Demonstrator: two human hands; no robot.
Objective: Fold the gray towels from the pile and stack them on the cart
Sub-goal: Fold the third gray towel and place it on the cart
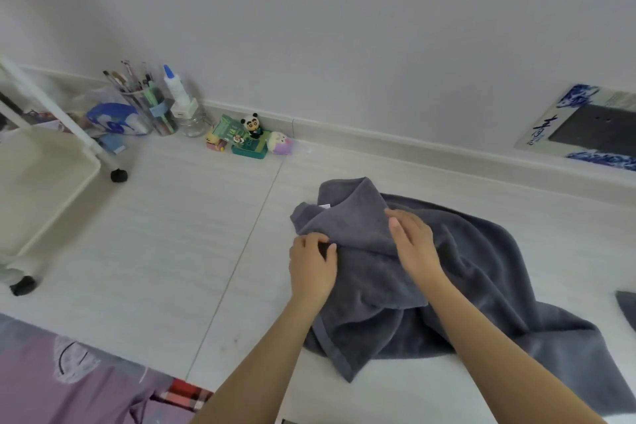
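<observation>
I see the pale tiled floor (179,251) filling most of my view, running back to a white wall and baseboard. On it, right of centre, the gray towel (481,268) lies rumpled and spread, its far end bunched up into a peak with a small white tag showing. At the far left stands the white cart (41,182), its tray edge and two black casters visible, well apart from the towel. A second piece of gray cloth (628,310) pokes in at the right edge.

My left hand (311,268) sits at the towel's left edge, forearm reaching in from below, fingers curled and pinching a fold of the fabric. My right hand (414,248) rests on top of the bunched part, fingers straight and together, palm down, pressing flat with nothing gripped.

Against the wall sit a clear pen cup (144,103), a glue bottle (175,89) standing in a glass jar, and a small panda figurine (253,124) on a green tray.
</observation>
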